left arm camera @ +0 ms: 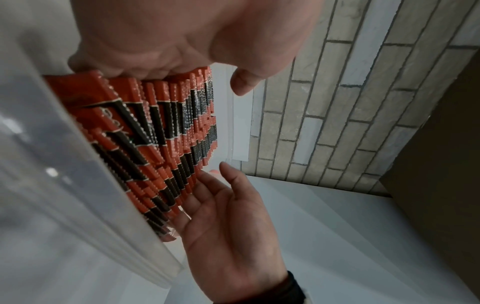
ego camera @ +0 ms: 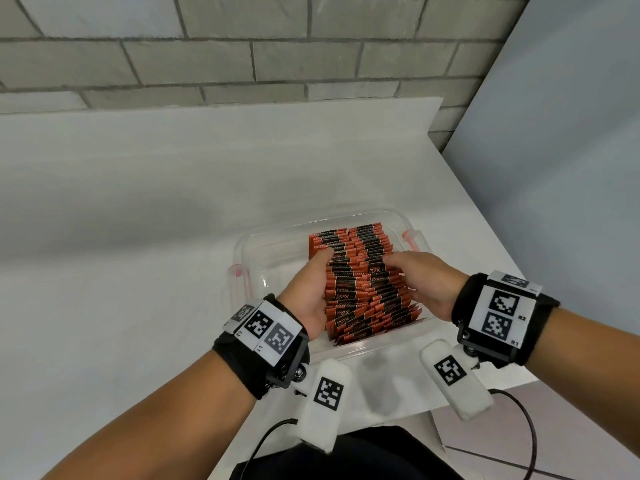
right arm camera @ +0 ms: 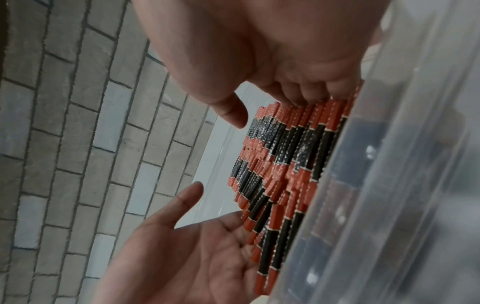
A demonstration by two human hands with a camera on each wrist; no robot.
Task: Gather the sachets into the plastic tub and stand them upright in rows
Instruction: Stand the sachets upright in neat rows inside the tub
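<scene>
A clear plastic tub (ego camera: 346, 215) sits on the white table, packed with several rows of orange-and-black sachets (ego camera: 363, 282) standing on edge. My left hand (ego camera: 308, 284) lies flat against the left side of the sachet block, fingers straight. My right hand (ego camera: 426, 275) presses the right side, its fingertips over the sachet tops. In the left wrist view the right hand (left arm camera: 228, 226) shows an open palm touching the sachets (left arm camera: 161, 131) beside the tub wall (left arm camera: 64, 185). In the right wrist view the left hand (right arm camera: 182, 257) is likewise open against the sachets (right arm camera: 285, 164).
The white table (ego camera: 138, 202) spreads wide to the left of the tub. A grey brick wall (ego camera: 242, 46) runs along the back and a grey panel (ego camera: 571, 133) stands at the right. The table's right edge (ego camera: 485, 209) passes close to the tub.
</scene>
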